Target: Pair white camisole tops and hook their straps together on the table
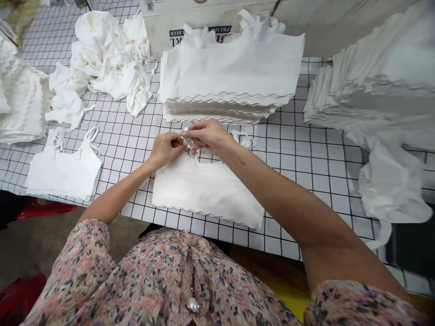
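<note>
The white top [204, 188] lies flat on the grid-patterned worktop [288, 149], its wavy hem towards the person, and everything else can be placed by it. At its far left corner both hands meet over a narrow shoulder strap [186, 141]. The left hand [166, 148] has thumb and forefinger closed on the strap, its other fingers curled under and mostly out of sight; the right hand [210, 137] pinches the same bit from the other side, thumb against forefinger, the remaining fingers loosely bent. The strap is so small and so covered that its exact fold cannot be made out. The right forearm crosses the top's far right part and hides it, with a second strap [244, 139] showing just beyond. Directly behind the top stands a stack of similar pieces [231, 74], and behind that a carton [156, 27], its printing partly covered and upside down. Left of the top lies a folded top [64, 174]; farther back on that side is a crumpled white heap [102, 50], its separate pieces indistinguishable, and a scalloped pile [20, 104] cut off by the frame. Well right of the top, a tall stack [374, 81] is cropped and blurred.
</note>
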Demonstrator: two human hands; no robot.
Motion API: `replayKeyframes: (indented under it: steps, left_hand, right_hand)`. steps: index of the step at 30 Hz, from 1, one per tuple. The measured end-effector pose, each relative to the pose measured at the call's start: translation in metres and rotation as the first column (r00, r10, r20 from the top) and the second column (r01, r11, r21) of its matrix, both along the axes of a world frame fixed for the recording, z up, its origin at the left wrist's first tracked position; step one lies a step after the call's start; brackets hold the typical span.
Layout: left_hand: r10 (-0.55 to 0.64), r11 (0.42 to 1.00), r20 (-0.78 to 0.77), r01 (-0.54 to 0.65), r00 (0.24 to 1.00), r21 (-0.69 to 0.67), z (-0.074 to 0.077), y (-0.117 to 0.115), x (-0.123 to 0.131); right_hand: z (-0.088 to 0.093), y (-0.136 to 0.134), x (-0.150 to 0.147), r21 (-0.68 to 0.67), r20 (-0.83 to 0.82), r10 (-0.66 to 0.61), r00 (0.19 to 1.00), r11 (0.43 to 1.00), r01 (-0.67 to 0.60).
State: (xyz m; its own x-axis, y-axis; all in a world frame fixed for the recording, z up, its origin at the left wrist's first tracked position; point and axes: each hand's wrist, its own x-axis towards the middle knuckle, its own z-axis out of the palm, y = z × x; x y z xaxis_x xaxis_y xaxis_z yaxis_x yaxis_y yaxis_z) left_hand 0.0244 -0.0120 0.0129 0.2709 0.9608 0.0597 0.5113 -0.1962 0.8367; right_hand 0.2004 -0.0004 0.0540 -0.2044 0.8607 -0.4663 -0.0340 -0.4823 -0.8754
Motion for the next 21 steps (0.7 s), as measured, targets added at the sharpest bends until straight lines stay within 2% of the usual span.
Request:
replayKeyframes:
  steps: [3,7,13,15,18,19,21]
  left_hand:
    - [-0.015,1.000,0.000,0.015,1.000,-0.027,-0.005,-0.004,-0.002]
    - [0.012,0.997,-0.012,-0.013,1.000,-0.077,-0.012,-0.005,-0.003]
    - [0.060,0.988,-0.005,-0.060,0.998,-0.140,-0.014,-0.001,-0.004]
    - [0.100,0.987,0.008,-0.098,0.995,-0.124,-0.006,0.000,-0.005]
    - [0.185,0.979,0.211,-0.161,0.960,-0.127,0.016,-0.005,-0.007]
    - [0.182,0.977,0.319,-0.134,0.930,-0.167,0.024,-0.008,-0.007]
    - [0.129,0.962,0.513,0.019,0.849,-0.274,0.040,-0.018,-0.006]
  right_hand:
    - [0.005,0.009,0.008,0.086,-0.015,-0.090,0.996,0.992,0.091]
    - [0.021,0.019,0.026,0.202,-0.093,-0.158,0.983,0.964,0.174]
    - [0.041,0.018,0.038,0.379,-0.105,-0.171,0.980,0.904,0.199]
    - [0.040,0.011,0.036,0.514,-0.030,-0.195,0.980,0.838,0.182]
    - [0.032,-0.004,0.033,0.754,0.185,-0.296,0.937,0.655,0.058]
    - [0.028,-0.009,0.032,0.807,0.254,-0.329,0.910,0.590,-0.012]
    - [0.019,-0.017,0.030,0.855,0.364,-0.375,0.853,0.498,-0.145]
